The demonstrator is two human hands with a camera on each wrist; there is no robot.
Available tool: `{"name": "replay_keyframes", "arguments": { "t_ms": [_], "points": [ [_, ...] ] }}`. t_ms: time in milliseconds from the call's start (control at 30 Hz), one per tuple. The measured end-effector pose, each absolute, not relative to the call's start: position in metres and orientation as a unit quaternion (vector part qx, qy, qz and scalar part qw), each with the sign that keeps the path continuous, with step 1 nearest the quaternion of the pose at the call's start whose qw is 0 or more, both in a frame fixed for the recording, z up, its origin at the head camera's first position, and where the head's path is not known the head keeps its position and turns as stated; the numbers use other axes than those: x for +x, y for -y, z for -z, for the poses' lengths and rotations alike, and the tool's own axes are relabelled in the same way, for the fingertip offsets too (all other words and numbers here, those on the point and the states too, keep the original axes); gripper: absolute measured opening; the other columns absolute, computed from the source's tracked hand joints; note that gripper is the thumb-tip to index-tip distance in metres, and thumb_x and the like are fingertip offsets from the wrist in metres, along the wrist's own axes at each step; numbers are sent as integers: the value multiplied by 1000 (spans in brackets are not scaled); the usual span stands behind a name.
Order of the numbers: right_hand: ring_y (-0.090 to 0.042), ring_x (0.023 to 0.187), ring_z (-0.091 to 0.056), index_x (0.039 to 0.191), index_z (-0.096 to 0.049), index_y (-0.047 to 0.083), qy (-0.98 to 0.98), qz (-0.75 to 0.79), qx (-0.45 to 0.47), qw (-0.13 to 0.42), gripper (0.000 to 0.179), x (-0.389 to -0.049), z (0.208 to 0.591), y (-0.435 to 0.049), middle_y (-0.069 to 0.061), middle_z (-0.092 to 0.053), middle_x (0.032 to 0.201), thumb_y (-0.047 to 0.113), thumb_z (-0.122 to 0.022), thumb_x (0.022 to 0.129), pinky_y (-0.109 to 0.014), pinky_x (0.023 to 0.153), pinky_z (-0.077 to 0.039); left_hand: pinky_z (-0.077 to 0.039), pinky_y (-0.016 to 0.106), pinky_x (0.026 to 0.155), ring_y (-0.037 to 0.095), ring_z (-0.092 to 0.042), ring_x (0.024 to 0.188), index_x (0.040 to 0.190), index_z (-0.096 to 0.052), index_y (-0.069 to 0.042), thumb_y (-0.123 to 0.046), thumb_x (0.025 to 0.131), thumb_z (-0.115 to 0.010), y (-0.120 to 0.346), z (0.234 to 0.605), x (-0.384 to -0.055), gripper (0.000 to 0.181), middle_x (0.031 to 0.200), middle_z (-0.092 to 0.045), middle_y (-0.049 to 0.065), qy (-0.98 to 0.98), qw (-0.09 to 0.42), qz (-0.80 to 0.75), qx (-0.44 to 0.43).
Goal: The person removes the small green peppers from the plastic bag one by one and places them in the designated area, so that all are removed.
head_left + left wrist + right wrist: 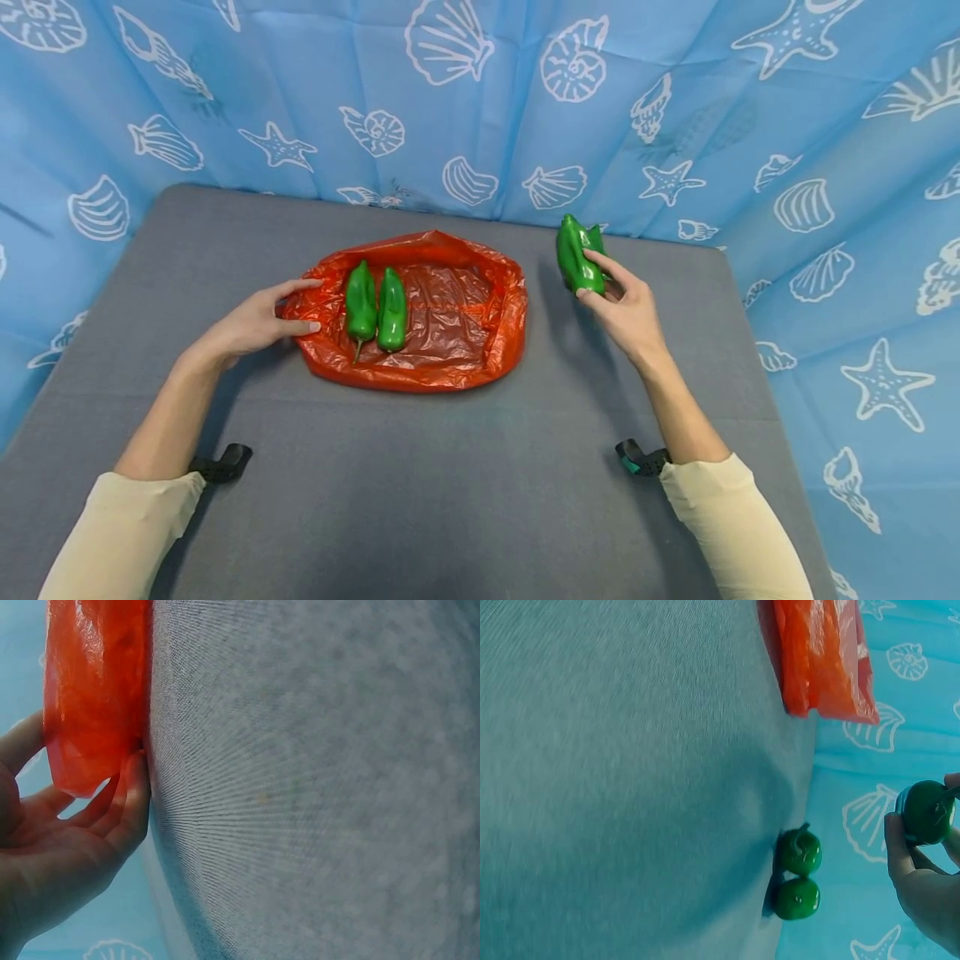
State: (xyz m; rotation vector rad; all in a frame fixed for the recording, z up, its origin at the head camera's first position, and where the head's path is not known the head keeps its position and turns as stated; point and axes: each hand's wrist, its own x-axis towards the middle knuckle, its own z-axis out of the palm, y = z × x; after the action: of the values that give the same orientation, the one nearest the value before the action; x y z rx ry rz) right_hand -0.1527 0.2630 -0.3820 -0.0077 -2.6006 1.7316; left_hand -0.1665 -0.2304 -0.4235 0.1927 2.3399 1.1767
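A red plastic bag [431,379] lies with its mouth spread wide and its rim rolled down. Inside, toward its left end, two green peppers [362,304] [392,310] lie side by side. My left hand [258,321] holds the bag's left rim, thumb and fingers around the plastic. To the right of the bag, my right hand [622,312] pinches another green pepper [576,260] between thumb and fingers, raised above the table. In the right wrist view, two more green peppers [801,851] [796,898] rest on the table below it; in the head view they are mostly hidden.
The grey table [450,483] stretches in front of the bag and to both sides. A blue curtain [480,108] with white shell and starfish prints hangs along the back and right side. Black straps [222,464] sit at both wrists.
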Motion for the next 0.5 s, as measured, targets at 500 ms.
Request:
{"name": "replay_keyframes", "arguments": {
  "t_ms": [500],
  "points": [
    [-28,128,-53,146,-52,19,843,-536,-23,30,55,-154,381,-284,-14,-43,151,9,-67,94,-17,87,-47,-38,45,83,36,-44,113,158,-27,-13,-30,98,-65,233,424,-167,73,157,-23,25,-862,251,-432,81]
  ]
}}
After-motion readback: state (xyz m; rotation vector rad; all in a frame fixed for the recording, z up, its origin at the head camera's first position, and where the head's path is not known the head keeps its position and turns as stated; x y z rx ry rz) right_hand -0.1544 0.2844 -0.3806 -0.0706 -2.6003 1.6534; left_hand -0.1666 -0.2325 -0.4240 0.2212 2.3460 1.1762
